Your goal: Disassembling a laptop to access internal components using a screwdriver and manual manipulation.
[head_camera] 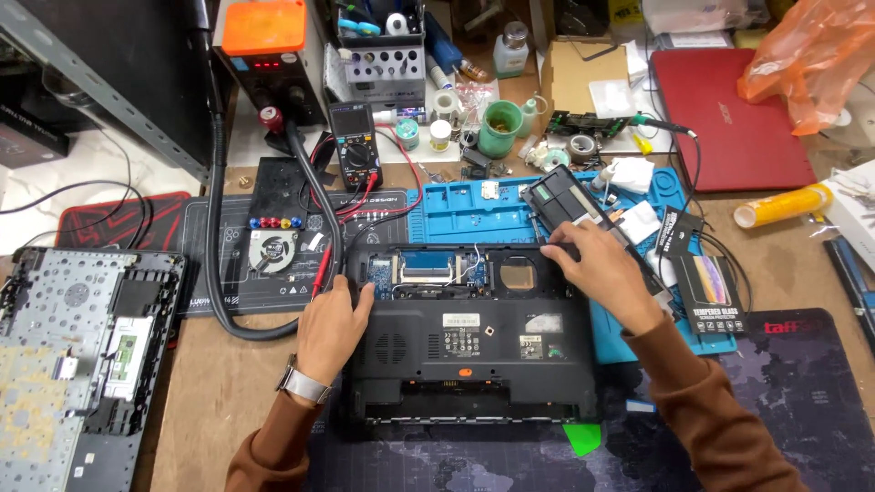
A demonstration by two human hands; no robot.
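Note:
A black laptop base [469, 342] lies upside down in front of me, its upper compartment open and showing a circuit board [428, 270]. My left hand [330, 326] rests flat on the laptop's left edge, fingers together, holding nothing. My right hand [597, 266] sits at the laptop's upper right corner with its fingers closed on the lower end of a long black cover panel [570, 202]. That panel slants up and left over the blue silicone mat [474, 205].
A laptop keyboard frame [77, 355] lies at the left. A multimeter [354, 146] with red and black leads, a small fan [272, 251], a soldering station [266, 55], a red laptop [729, 114], an orange bag [811, 55] and a yellow tube [782, 206] crowd the bench.

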